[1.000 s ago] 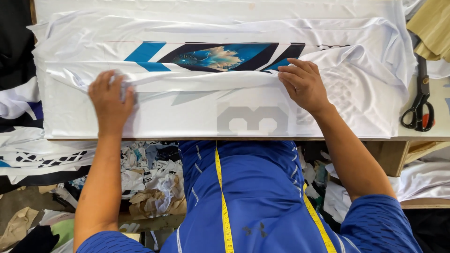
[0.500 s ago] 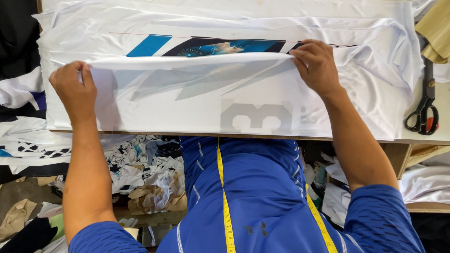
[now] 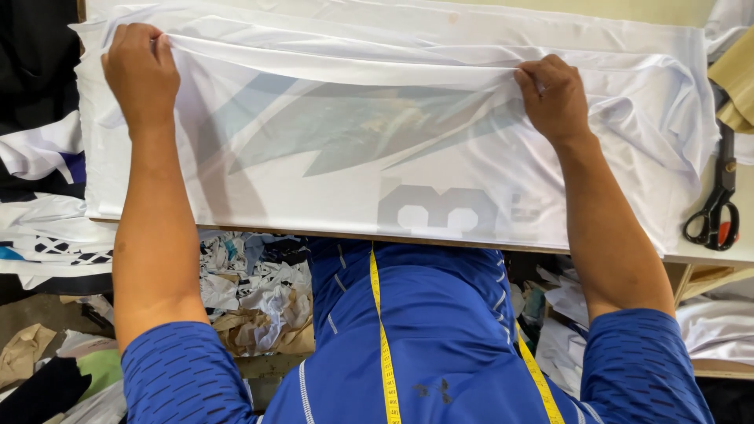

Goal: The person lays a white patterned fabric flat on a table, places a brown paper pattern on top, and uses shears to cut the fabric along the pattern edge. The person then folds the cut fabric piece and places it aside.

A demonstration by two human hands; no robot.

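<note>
White jersey fabric, grey print showing thru, folded edge pinched both ends.

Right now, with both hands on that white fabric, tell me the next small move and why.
Probably draw the pinched edge a little further across and lay it flat. The left hand and right hand each grip the folded edge of the white fabric near its far side, and wrinkles bunch beside the right hand. The scissors lie clear at the table edge, so nothing blocks it.
</note>
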